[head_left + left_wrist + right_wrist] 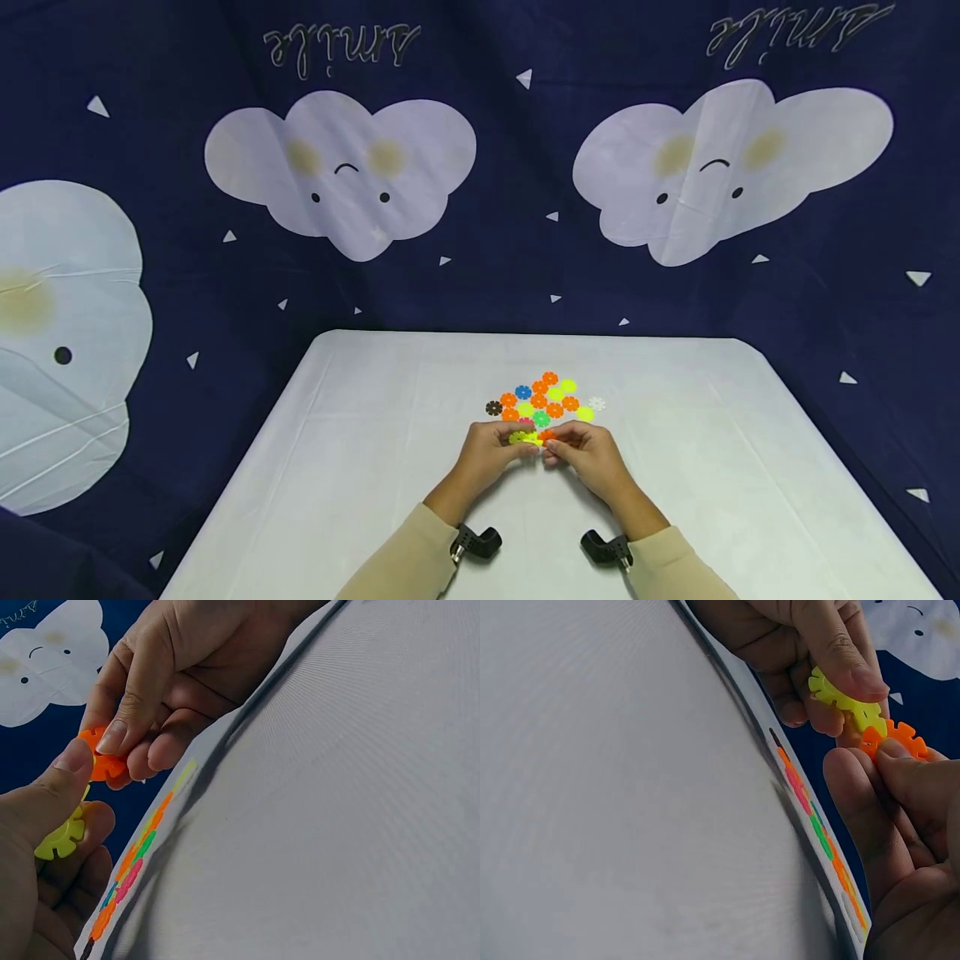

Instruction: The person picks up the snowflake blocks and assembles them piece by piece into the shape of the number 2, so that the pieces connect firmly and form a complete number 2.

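Near the middle of the table my left hand (pixel 482 457) pinches yellow notched plastic discs (pixel 847 703) between thumb and fingers. These discs look joined in a short piece. Opposite it, my right hand (pixel 597 460) pinches an orange notched disc (pixel 904 737) by its edge. The orange disc meets the end of the yellow piece, and the left thumb lies right at that meeting point in the left wrist view. Fingers partly hide both pieces. Just beyond the hands, loose discs lie flat in a group, among them a green disc (pixel 541 418) and a blue disc (pixel 522 392).
Around the group's edges are a dark brown disc (pixel 492 407) on the left and a white disc (pixel 597 404) on the right. The white table (pixel 360 433) has rounded far corners. Behind it hangs a navy cloth (pixel 517 167) printed with clouds.
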### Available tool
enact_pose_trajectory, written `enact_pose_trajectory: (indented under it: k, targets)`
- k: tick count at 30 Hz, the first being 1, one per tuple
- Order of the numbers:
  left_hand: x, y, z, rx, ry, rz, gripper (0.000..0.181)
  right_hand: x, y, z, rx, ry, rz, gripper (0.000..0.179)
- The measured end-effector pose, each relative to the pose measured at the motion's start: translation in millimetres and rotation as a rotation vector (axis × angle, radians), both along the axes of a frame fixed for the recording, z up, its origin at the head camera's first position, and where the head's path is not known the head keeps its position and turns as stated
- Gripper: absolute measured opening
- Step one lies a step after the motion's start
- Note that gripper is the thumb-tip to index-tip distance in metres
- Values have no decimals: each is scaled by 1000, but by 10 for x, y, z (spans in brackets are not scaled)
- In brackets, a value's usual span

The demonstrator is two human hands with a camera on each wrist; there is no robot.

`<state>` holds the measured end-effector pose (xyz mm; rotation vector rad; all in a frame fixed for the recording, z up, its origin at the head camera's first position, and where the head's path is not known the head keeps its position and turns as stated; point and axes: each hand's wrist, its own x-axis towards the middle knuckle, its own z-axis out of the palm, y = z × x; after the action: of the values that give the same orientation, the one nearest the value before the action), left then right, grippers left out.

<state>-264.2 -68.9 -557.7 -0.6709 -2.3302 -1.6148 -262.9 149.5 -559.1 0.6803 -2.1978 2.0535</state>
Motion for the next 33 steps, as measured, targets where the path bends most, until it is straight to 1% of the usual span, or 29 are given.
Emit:
enact_pose_trajectory:
  k: [3,7,9,11,12,14,16,18,19,21,22,24,26,29,31,33]
  targets:
    - [11,6,0,36,-22,-4,31,6,9,3,-12,-20,17,12]
    - [16,48,-4,126,-92,-28,31,14,54,31,-28,-45,35,14]
    - [13,68,-8,155,-122,-26,29,4,88,34,-26,-37,31,17]
    - [6,79,-7,186,-142,-2,27,-21,126,27,-24,-6,9,21]
    - [-2,79,-6,208,-148,17,25,-33,145,25,-10,27,-17,22]
    - [-15,69,-1,261,-164,54,21,-68,187,6,59,106,-112,24]
    - [-30,55,5,324,-177,79,19,-101,225,-16,170,191,-233,24]
    - [-38,41,6,362,-190,85,19,-126,251,-42,313,257,-342,25]
    - [-38,40,7,366,-197,84,19,-138,263,-58,386,277,-376,27]
    - [-32,47,7,364,-213,78,19,-147,271,-72,498,313,-402,27]
    - [-27,53,7,356,-224,73,19,-149,270,-76,535,324,-399,27]
    - [-9,71,18,336,-246,67,19,-148,266,-80,576,345,-383,25]
    - [2,94,29,314,-266,74,18,-151,258,-81,591,361,-378,22]
    - [8,124,40,262,-271,99,17,-152,246,-85,589,368,-378,23]
    - [7,138,38,236,-262,112,16,-147,238,-85,580,353,-376,26]
    - [8,145,33,219,-251,111,16,-139,235,-83,551,319,-368,28]
